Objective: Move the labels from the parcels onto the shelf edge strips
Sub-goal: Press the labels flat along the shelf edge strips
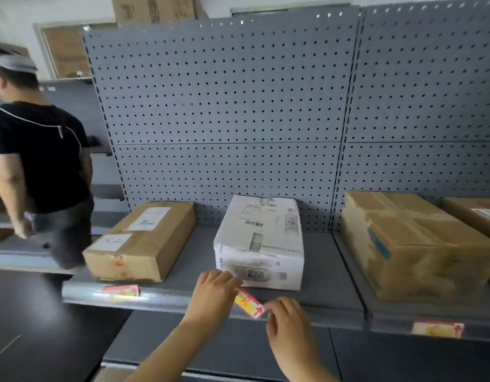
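A red-and-yellow label (249, 303) is held tilted just in front of the white parcel (259, 241), above the grey shelf edge strip (169, 299). My left hand (213, 295) pinches its upper left end and my right hand (286, 318) pinches its lower right end. One similar label (121, 291) sits on the strip below the brown parcel (141, 241) at the left. Another label (437, 328) is on the strip of the right bay, below a large brown parcel (412, 246).
A grey pegboard back panel (224, 119) rises behind the parcels. Another brown parcel (478, 213) shows at the far right edge. A person in a black shirt (42, 161) stands at the left beside the shelf end. A lower shelf (224, 351) lies beneath my arms.
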The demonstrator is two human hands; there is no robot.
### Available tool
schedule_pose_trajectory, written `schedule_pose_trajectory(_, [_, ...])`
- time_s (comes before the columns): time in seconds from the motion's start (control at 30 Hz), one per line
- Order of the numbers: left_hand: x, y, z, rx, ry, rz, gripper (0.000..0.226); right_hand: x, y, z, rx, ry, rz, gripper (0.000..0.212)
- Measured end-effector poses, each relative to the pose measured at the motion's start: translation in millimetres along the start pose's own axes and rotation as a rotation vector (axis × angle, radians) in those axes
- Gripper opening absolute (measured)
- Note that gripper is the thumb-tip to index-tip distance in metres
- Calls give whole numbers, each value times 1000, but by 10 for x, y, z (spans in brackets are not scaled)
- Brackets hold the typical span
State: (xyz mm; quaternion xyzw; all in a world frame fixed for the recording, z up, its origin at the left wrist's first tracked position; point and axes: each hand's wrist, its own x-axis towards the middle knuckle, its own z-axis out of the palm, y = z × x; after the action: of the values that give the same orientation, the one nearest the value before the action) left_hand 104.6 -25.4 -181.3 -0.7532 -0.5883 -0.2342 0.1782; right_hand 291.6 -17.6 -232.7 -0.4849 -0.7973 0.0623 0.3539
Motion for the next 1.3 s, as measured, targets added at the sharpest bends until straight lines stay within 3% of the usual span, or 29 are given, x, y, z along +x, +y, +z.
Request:
schedule_pose_trajectory(0.1, [47,32,-23,-219,-20,-81,11,-4,-93,-36,-23,0,62,23])
schedule_pose_trajectory(0.27, [-15,31,5,-584,-107,-356,15,57,-140,-160,-46,-27,79,14])
schedule_pose_trajectory(0.43, [-89,81,39,-702,-59,-412,16,153,-194,-197,-89,-56,94,10])
schedule_pose_trajectory(0.53, [-73,85,55,-660,-65,-394,17,196,-190,-177,-172,-115,86,24])
schedule_pose_trajectory(0.67, [-72,102,126,-401,-25,-182,17,203,-179,-189,-286,-153,51,40])
schedule_pose_trajectory(0.77, [-103,122,149,-288,-13,-142,20,219,-167,-218,-351,-161,-5,49])
schedule_pose_trajectory(0.97, [-229,109,183,-153,-14,-40,40,222,-125,-246,-373,-193,-104,49])
schedule_pose_trajectory(1.13, [-335,103,255,-196,51,-64,31,194,-94,-184,-330,-162,-118,48])
schedule_pose_trajectory(1.3, [-424,108,292,-219,68,-77,41,124,-94,-174,-294,-144,-97,40])
